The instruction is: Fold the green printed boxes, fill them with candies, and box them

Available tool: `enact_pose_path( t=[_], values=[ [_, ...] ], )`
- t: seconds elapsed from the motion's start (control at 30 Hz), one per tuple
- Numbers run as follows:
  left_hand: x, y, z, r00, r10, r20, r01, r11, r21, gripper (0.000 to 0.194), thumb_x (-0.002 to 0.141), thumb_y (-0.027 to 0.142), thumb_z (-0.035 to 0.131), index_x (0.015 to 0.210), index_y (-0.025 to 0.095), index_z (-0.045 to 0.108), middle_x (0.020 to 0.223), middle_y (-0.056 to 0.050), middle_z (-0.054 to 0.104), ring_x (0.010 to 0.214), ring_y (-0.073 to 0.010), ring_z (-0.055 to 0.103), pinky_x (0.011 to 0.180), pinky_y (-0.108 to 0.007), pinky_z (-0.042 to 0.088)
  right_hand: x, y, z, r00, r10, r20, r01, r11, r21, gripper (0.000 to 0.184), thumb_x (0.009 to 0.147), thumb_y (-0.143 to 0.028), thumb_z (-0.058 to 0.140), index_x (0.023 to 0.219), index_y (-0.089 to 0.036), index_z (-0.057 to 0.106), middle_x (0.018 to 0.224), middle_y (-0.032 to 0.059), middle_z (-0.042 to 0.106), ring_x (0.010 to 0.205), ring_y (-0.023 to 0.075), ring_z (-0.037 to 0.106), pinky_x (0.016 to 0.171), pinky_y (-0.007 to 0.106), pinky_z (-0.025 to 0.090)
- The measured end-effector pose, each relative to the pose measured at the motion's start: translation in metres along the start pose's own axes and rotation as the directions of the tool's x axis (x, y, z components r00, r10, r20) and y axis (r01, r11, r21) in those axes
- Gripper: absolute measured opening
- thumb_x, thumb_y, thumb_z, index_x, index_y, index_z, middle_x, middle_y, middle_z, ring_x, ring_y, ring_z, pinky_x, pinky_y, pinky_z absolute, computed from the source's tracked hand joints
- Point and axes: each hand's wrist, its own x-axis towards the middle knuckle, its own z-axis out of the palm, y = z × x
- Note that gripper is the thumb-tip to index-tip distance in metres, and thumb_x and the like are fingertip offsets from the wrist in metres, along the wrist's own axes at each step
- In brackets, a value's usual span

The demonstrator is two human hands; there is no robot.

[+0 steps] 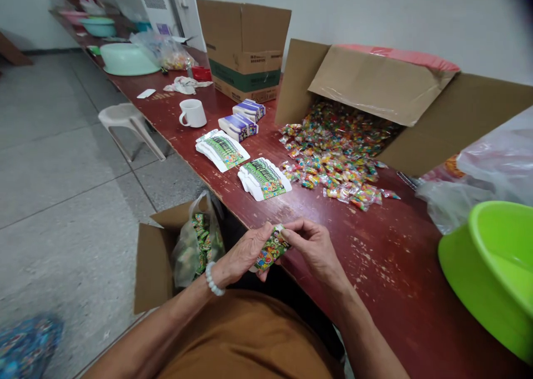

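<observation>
Between both hands, over the table's front edge, is a small green printed candy box (271,249). My left hand (245,252), with a pale bead bracelet on its wrist, wraps round the box from the left. The fingers and thumb of my right hand (311,244) pinch the box's upper right end. Flat green-and-white cartons (266,179) lie fanned in a stack just beyond my hands, and a second stack of the same cartons (222,149) lies further left. Small wrapped candies (333,170) spill onto the table from a tipped cardboard box (381,81).
Purple-white cartons (238,126), a white mug (192,113) and an upright cardboard box (245,51) stand further back on the red table (375,279). A lime green basin (466,257) is at right. Below left, a floor carton (154,268) holds a bag of filled green boxes (202,240).
</observation>
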Motion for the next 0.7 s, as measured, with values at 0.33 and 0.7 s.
enact_pose_path(
  t=[0.33,0.7],
  values=[
    [0.003,-0.009,0.000,1.000,-0.011,-0.009,0.010,0.997,-0.082,0.068,0.090,0.070,0.041,0.125,0.015,0.063,0.068,-0.003,0.064,0.040,-0.0082,0.053,0.037,-0.016,0.041,-0.006,0.011,-0.010,0.967,-0.242,0.076,0.253,0.921,-0.296,0.015,0.086,-0.033,0.067,0.080,-0.020,0.072,0.086,0.0048,0.072,0.066,0.0145,0.063,0.059,0.026,0.053],
    [0.016,-0.017,0.017,0.996,-0.071,0.050,0.084,0.933,-0.350,0.068,0.089,0.069,0.043,0.134,0.018,0.052,0.067,-0.001,0.061,0.037,-0.0129,0.055,0.033,-0.022,0.043,-0.013,0.037,-0.011,0.994,-0.102,0.029,0.105,0.983,-0.152,0.023,0.089,-0.037,0.064,0.106,-0.023,0.070,0.105,0.0059,0.069,0.061,0.0114,0.060,0.055,0.026,0.052]
  ],
)
